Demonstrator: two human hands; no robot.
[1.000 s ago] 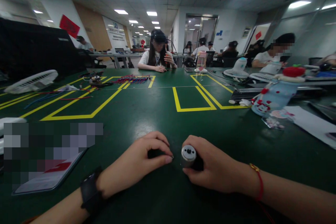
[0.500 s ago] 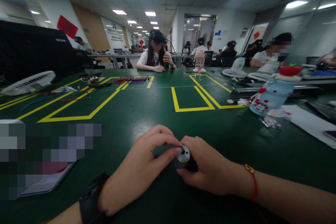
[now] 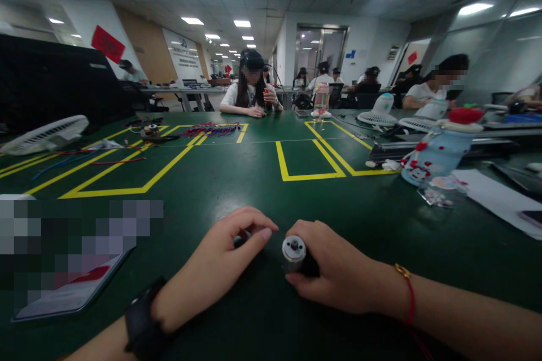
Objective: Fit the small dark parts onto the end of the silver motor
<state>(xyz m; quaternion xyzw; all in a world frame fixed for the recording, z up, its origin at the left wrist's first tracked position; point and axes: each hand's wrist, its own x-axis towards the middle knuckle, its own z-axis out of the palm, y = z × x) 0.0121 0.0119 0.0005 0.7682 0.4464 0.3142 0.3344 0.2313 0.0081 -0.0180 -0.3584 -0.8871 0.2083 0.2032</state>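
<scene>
My right hand [image 3: 328, 265] is wrapped around a small cylindrical electric motor [image 3: 293, 256], its silver end face turned up towards me. A short central shaft and small dark holes show on that face, while the lower part of the motor is hidden by the hand. Just left of it, and apart from it, my left hand [image 3: 231, 259] hovers above the table with fingers curled and the thumb close to the index fingertip. Whatever may be between or behind those fingers I cannot make out.
Left of me lies a phone-like flat device [image 3: 71, 293], partly blurred out. Red and blue wires [image 3: 212, 128] lie further back on the green table [image 3: 237, 180]. A blue bottle [image 3: 440, 152] and paper [image 3: 495, 203] are at the right. A person [image 3: 252, 87] sits opposite.
My left hand has pulled back left from the motor's end face, which its fingertips touched before. The shaft and holes now show fully. My right hand keeps its hold.
</scene>
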